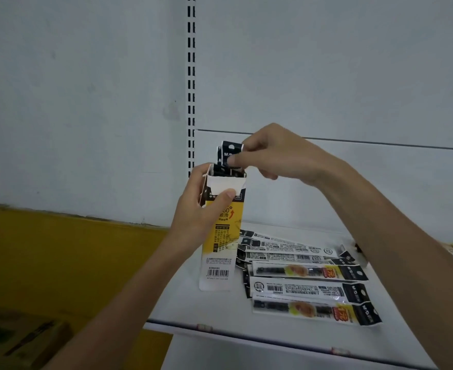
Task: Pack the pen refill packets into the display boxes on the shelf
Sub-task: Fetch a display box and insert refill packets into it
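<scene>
**Thin packets going into an upright box**

Steadies the yellow display box (221, 249) upright on the shelf (193, 308) with the left hand (201, 209), fingers (226, 195) wrapped round it. Pinches a refill packet (229, 152) by its black header with the right hand (270, 153), partly inside the box. Probably light, floppy, slick film; best taken at the header. Reads "M&G" there, "360°" on the box. Leaves loose packets (308, 289) flat just beside.

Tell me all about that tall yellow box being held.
The box is a tall, narrow carton, seemingly cardboard: yellow front with black print, white foot bearing a barcode, white top flap folded open. It stands upright on the shelf. The left hand grips its upper part, thumb on its front. Black-topped packets poke out, pinched by the right hand.
</scene>
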Demonstrator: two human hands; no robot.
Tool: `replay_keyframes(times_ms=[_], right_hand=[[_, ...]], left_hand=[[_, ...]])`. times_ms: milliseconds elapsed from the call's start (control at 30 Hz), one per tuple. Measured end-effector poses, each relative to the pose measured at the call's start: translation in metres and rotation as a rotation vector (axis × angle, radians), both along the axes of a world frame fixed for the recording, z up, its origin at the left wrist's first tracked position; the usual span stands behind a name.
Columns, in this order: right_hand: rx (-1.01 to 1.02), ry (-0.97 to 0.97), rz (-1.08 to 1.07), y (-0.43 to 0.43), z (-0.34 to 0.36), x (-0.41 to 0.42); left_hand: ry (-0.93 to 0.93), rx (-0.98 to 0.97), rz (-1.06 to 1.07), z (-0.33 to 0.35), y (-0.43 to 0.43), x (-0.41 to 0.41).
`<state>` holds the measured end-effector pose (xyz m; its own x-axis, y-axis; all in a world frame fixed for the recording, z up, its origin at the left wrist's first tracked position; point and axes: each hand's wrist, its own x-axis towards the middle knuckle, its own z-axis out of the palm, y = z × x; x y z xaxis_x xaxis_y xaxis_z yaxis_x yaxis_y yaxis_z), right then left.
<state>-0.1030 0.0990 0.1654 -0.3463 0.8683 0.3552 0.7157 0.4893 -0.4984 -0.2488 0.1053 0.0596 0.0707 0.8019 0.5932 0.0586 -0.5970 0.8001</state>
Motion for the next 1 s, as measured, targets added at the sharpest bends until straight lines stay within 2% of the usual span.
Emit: replay_keyframes(times_ms=[100, 300, 333, 433, 467, 533, 600, 667, 733, 867, 1000], right_hand=[[0.059, -0.063, 0.027, -0.001, -0.002, -0.008], [-0.007, -0.186, 0.042, -0.001, -0.007, -0.015], [-0.007, -0.123, 0.066, -0.003, -0.009, -0.013], [0.162, 0.318, 0.131, 0.001, -0.023, 0.008], [0.22, 0.336, 0.115, 0.004, -0.028, 0.02], [0.169, 0.067, 0.05, 0.012, -0.046, 0.041], [-0.125, -0.295, -0.001, 0.02, -0.073, 0.055], [-0.337, -0.466, -0.032, 0.028, -0.101, 0.065], [-0.372, -0.457, -0.046, 0.033, -0.117, 0.071], [-0.215, -0.427, -0.106, 0.04, -0.12, 0.077], [-0.205, -0.423, -0.094, 0.04, -0.117, 0.077]], left_hand=[[-0.009, -0.002, 0.01, 0.001, 0.0, 0.0], [-0.004, -0.033, 0.034, 0.002, 0.0, -0.002], [-0.002, -0.036, 0.043, 0.003, 0.0, -0.003], [0.017, -0.034, 0.069, 0.003, -0.001, -0.01], [0.031, -0.025, 0.08, 0.004, -0.002, -0.013], [0.087, -0.009, 0.099, 0.008, -0.004, -0.019], [0.172, 0.019, 0.125, 0.013, -0.005, -0.023], [0.253, 0.06, 0.162, 0.018, -0.006, -0.024], [0.338, 0.11, 0.194, 0.021, -0.006, -0.025], [0.491, 0.21, 0.236, 0.025, -0.006, -0.031], [0.539, 0.215, 0.247, 0.029, -0.006, -0.032]])
